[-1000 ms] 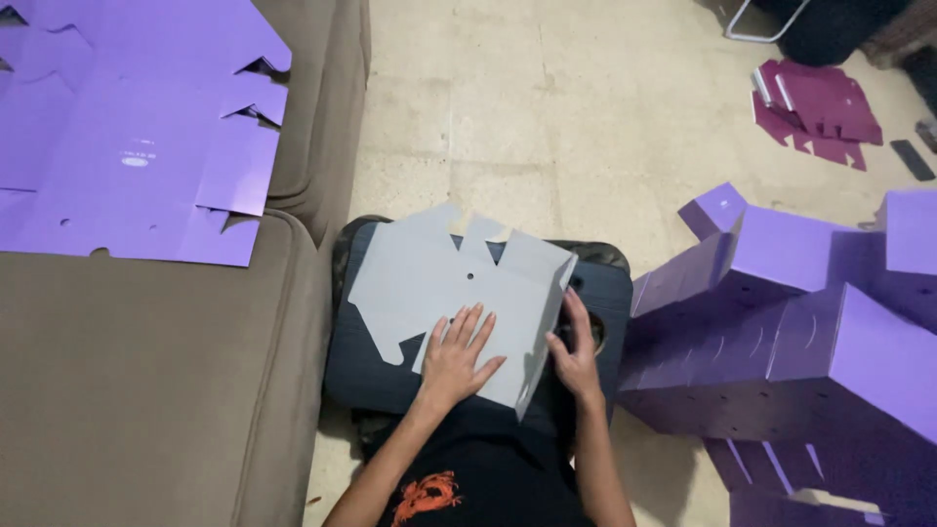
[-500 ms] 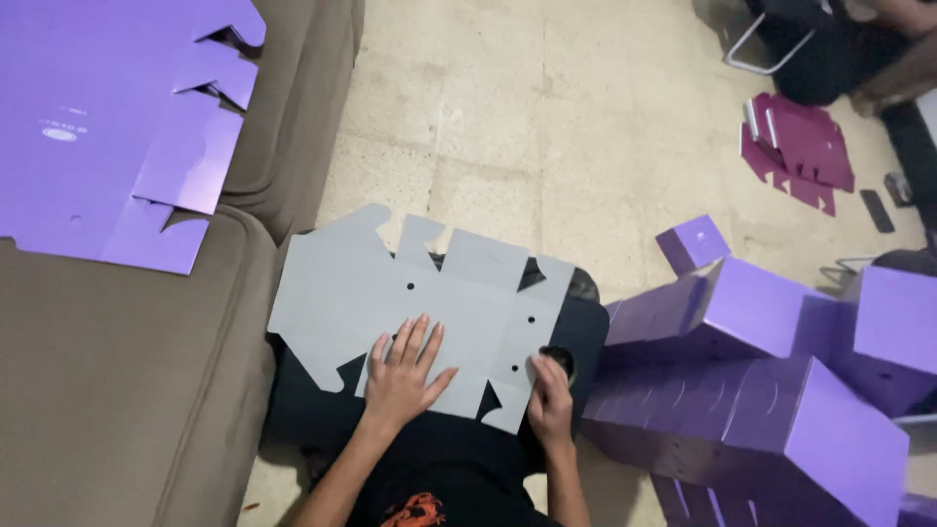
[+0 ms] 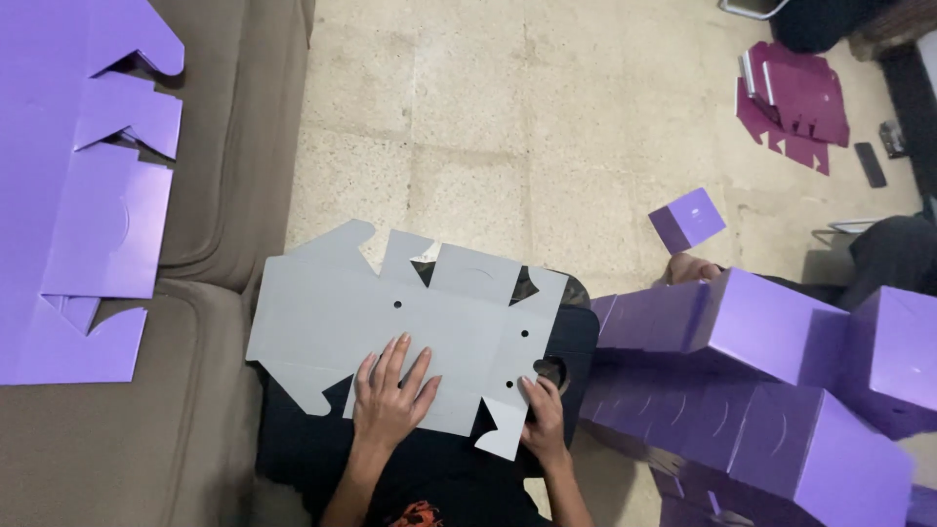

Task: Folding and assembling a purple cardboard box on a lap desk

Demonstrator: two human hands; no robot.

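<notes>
Blank [image 3: 410,322] is lying grey side up on the lap; left hand [image 3: 390,395] is pressing flat, fingers spread, right hand [image 3: 543,422] is pinching its corner flap—worth creasing squarely.

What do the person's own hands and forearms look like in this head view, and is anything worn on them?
Both the left hand and the right hand are bare: no gloves, and no rings, watch or bracelet that can be made out. The fingers are slim. Both forearms are uncovered, with no sleeves reaching them. Between them shows a dark garment with an orange-red print.
</notes>
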